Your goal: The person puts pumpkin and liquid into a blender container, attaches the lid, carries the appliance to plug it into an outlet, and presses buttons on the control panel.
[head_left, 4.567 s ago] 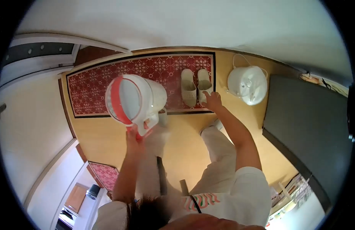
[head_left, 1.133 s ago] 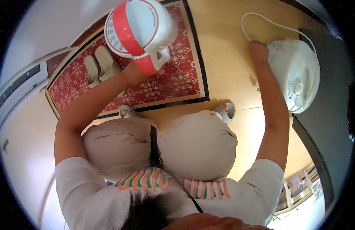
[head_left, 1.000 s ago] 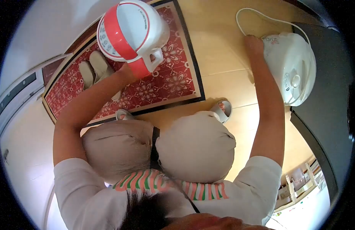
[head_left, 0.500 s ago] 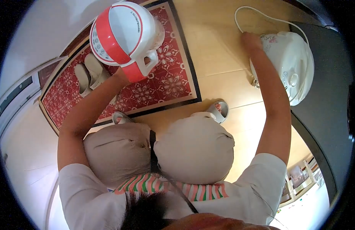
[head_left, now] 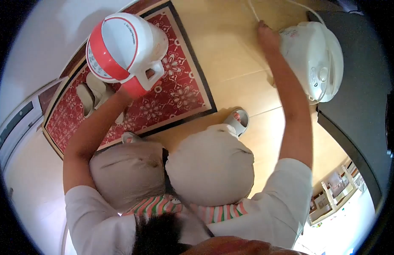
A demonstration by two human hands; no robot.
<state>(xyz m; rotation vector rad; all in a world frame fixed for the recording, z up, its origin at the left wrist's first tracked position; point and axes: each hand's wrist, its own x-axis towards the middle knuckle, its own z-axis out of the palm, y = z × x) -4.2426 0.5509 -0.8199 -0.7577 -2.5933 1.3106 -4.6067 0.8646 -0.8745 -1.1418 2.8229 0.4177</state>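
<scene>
My left hand (head_left: 131,91) is closed round the red and white handle of a white jug-shaped appliance (head_left: 152,40) with a red band, which it holds above the patterned red mat (head_left: 184,95). On the right, my right hand (head_left: 268,37) is at a white cord (head_left: 253,10), with its fingers closed on it. That cord lies beside a white rounded appliance (head_left: 314,59) with a carrying handle and a round knob, standing on the floor. My right forearm passes along this appliance's left side.
Beige slippers (head_left: 92,93) lie on the mat at the left. My bent knees and slippered feet are below it. A dark grey panel (head_left: 358,76) stands along the right, and a wooden rack (head_left: 333,195) is at the lower right.
Earlier my right hand was over the slippers; it then moved to the cord. I have crouched lower. Over the last half second both hands and the held appliance have shifted slightly in view.
</scene>
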